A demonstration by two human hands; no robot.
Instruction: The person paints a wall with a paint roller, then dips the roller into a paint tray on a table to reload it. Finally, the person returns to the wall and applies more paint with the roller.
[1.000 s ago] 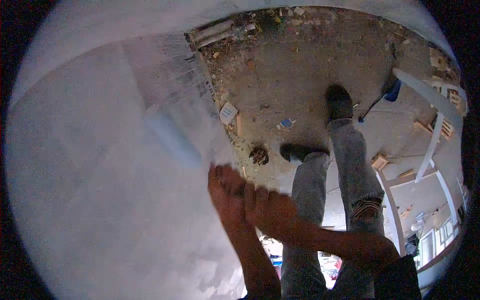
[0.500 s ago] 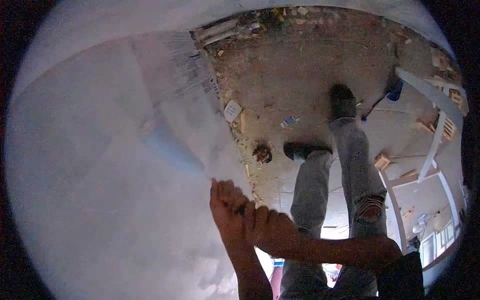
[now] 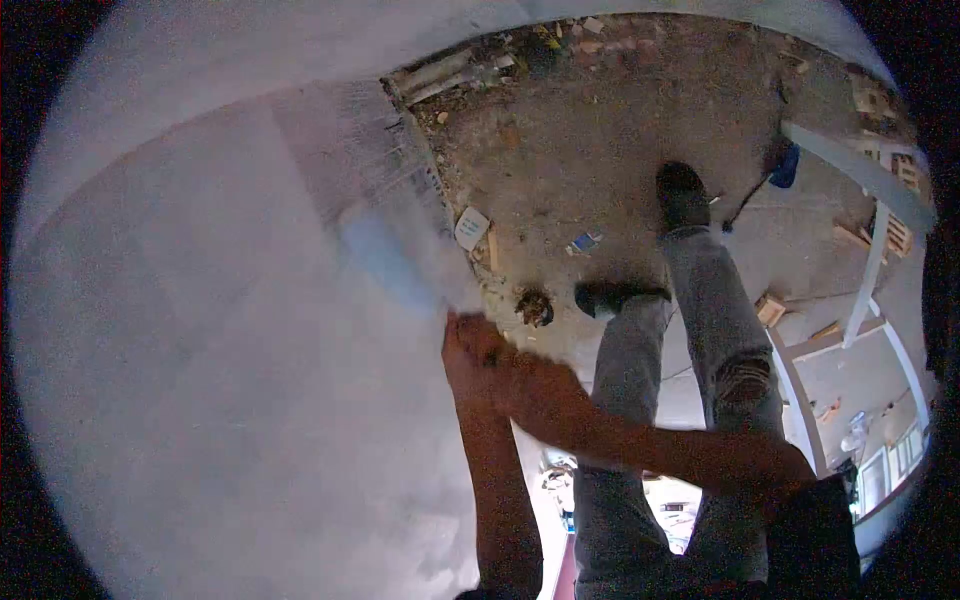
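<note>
A pale blue, elongated tool (image 3: 390,265), smeared by motion, lies against the light wall (image 3: 250,400). Its near end reaches my left hand (image 3: 468,345), whose fingers are closed at that end. My right hand (image 3: 535,388) is closed too, pressed up close beside the left, with the fingers blurred. The handle is hidden inside the hands. Beyond the tool's far end, the wall has a darker, pinkish streaked patch (image 3: 320,150).
My shoes (image 3: 683,195) and grey jeans (image 3: 625,370) stand on the dusty floor (image 3: 600,120). Debris lines the wall's foot, with a white card (image 3: 471,229) and a brown clump (image 3: 534,307). A blue-headed long tool (image 3: 784,168) and a pale frame (image 3: 868,285) are at right.
Both hands and the blue tool have moved upward and to the right along the wall, toward the streaked patch. The tool remains in the hands.
</note>
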